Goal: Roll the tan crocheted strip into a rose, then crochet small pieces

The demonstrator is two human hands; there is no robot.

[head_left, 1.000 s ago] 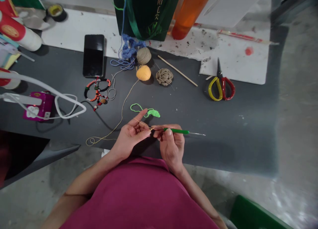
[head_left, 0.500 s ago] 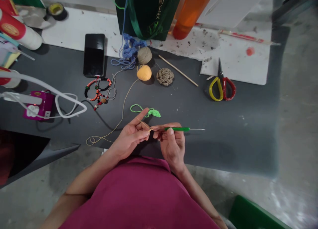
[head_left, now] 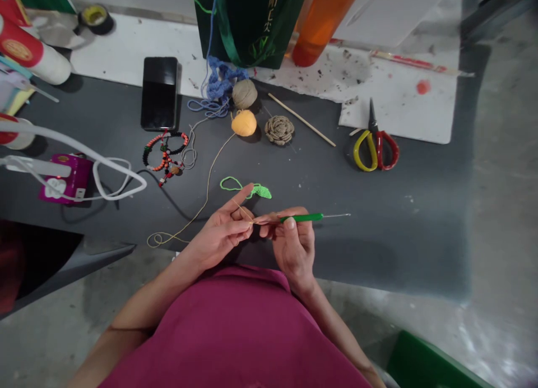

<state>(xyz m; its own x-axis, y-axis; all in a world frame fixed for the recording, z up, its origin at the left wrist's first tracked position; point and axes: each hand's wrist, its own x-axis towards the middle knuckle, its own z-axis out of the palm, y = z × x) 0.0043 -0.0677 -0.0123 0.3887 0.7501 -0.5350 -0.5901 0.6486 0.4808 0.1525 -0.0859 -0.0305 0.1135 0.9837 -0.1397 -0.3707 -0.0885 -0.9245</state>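
My right hand [head_left: 294, 245] grips a green-handled crochet hook [head_left: 309, 217], one slim metal end sticking out to the right. The hook's other end points at my left hand [head_left: 225, 228], whose thumb and fingers pinch yellow yarn [head_left: 242, 211]. That strand runs up over the raised left index finger. From the hand, loose yarn loops on the table and leads to a yellow yarn ball [head_left: 244, 123]. Just beyond the left fingertips lies a small bright green crocheted piece [head_left: 262, 191] with a loop of tail. Any stitches between the fingers are too small to make out.
Scissors [head_left: 375, 147] lie to the right on the grey table [head_left: 399, 225]. Farther back are a tan crocheted rosette [head_left: 279, 130], a wooden stick [head_left: 302, 120], blue yarn [head_left: 221, 79] and a phone [head_left: 159, 93]. A white cable [head_left: 105, 158] arches at left, near beaded bracelets [head_left: 166, 152].
The outer end of the crochet hook has tilted slightly up and shifted right with my right hand. My left hand stays nearly in place, still pinching the yarn.
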